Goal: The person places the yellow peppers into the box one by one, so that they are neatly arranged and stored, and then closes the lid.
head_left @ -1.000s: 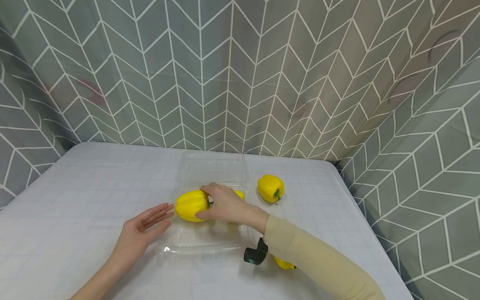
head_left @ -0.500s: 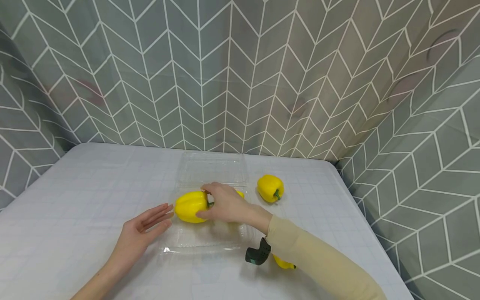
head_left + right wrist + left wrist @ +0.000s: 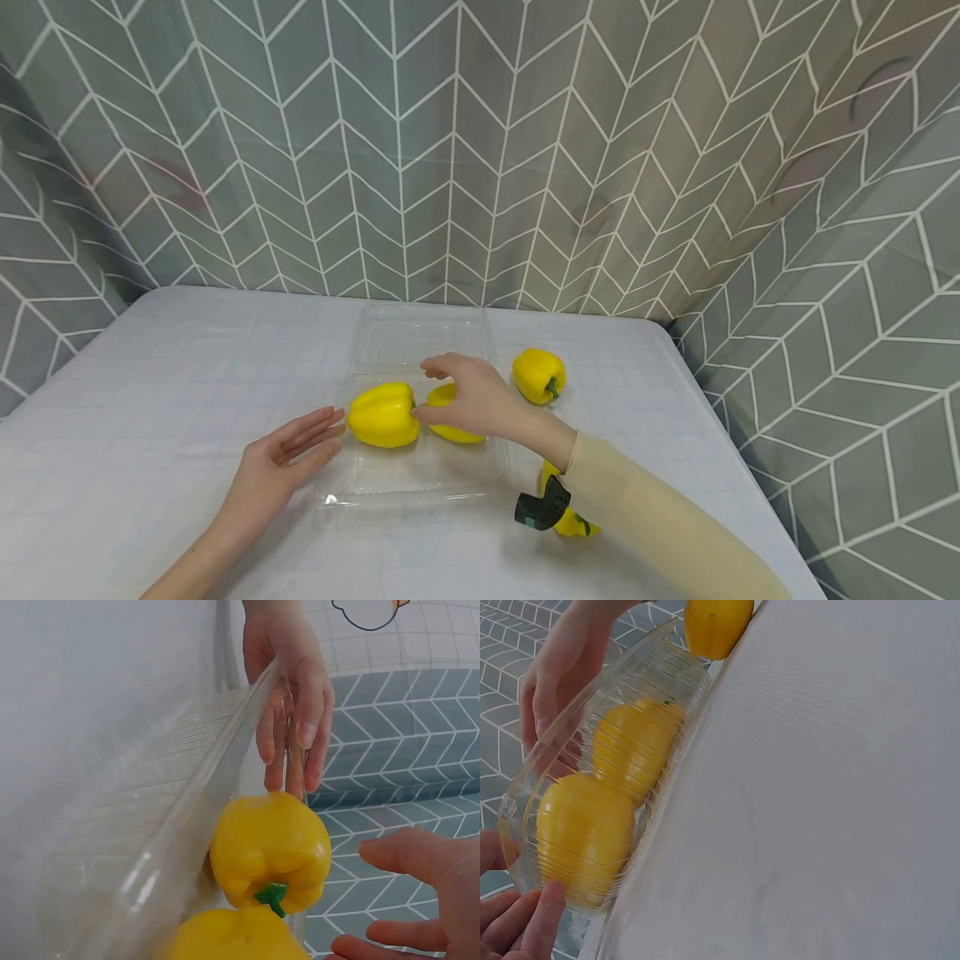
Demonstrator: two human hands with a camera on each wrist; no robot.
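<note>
Two yellow bell peppers lie side by side in a clear plastic clamshell container [image 3: 408,492] whose lid is folded back. The left bell pepper [image 3: 383,415] sits whole in view, its green stem [image 3: 273,897] showing in the right wrist view. Part of the other bell pepper [image 3: 459,433] is covered by my right hand [image 3: 480,400], which hovers above it with thumb and fingers spread and holds nothing. My left hand [image 3: 281,458] is at the container's left side, fingers extended; in the left wrist view its fingertips [image 3: 549,904] are against the clear wall.
Another yellow bell pepper [image 3: 539,375] lies on the white-covered table [image 3: 187,375] right of the container. Nearer the front, more yellow pepper [image 3: 576,523] shows, partly hidden by the right sleeve and black wrist camera [image 3: 543,504]. A patterned grey curtain [image 3: 427,150] hangs behind.
My right hand has let go of the left bell pepper and drawn back rightward, opening its fingers. That pepper stays in the container. The left hand has barely moved.
</note>
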